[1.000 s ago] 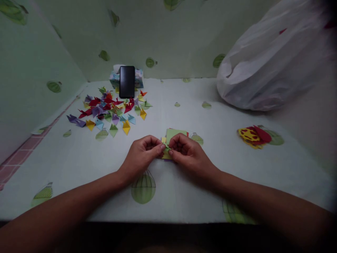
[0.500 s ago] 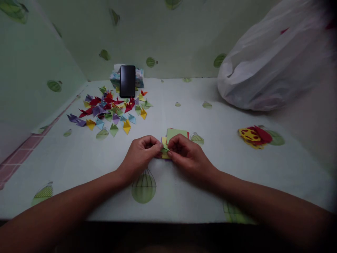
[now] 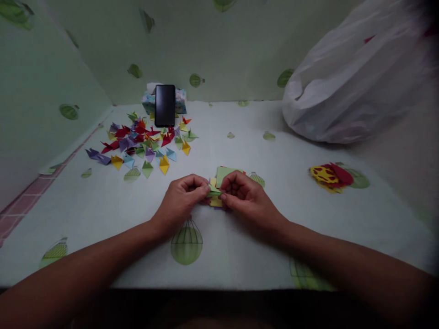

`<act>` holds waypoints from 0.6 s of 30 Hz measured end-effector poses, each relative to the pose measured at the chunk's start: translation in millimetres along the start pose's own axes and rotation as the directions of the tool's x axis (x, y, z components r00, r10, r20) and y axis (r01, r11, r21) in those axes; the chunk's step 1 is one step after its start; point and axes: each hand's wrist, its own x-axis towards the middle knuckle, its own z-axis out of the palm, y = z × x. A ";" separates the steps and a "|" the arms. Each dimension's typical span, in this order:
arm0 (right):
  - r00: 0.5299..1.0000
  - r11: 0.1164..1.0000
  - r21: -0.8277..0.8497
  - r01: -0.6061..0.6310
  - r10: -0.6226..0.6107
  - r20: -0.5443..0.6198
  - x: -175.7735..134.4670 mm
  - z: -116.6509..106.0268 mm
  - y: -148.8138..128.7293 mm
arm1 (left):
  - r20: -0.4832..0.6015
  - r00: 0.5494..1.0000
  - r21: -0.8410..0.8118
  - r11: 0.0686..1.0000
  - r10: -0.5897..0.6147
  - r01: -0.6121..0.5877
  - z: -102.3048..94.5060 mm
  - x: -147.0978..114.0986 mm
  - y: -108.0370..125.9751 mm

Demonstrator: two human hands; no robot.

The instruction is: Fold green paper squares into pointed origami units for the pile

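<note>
Between my two hands is a small piece of folded green paper (image 3: pixel 214 191), its ends pinched in the fingertips. My left hand (image 3: pixel 187 196) is closed on its left end. On the other end, the thumb and fingers of my right hand (image 3: pixel 248 198) are closed too. Just beneath and behind lies a stack of coloured paper squares (image 3: pixel 228 175), light green on top, with yellow, red and purple edges showing. The fingers hide part of the folded paper and of the stack.
Several folded paper pieces (image 3: pixel 147 168) in many colours lie heaped at the back left. Behind them a phone (image 3: pixel 165 106) leans on a tissue box (image 3: pixel 181 101). Red and yellow cut-outs (image 3: pixel 331 176) lie at the right, below a large white plastic bag (image 3: pixel 329 100).
My right hand has shifted slightly right, and more of the folded green paper shows between the fingertips. Both hands keep their pinch on it.
</note>
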 end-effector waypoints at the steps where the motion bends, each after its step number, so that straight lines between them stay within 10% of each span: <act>1: 1.000 1.000 0.010 -0.007 0.007 -0.001 -0.1 0.1 -0.3 | 0.002 1.000 0.011 1.000 0.004 -0.004 0.0 -0.2 0.2; 18: 0.982 0.954 -0.231 0.190 -0.184 0.048 -2.7 0.3 -2.8 | 0.027 0.997 0.081 0.994 -0.070 0.067 -2.6 1.1 -1.0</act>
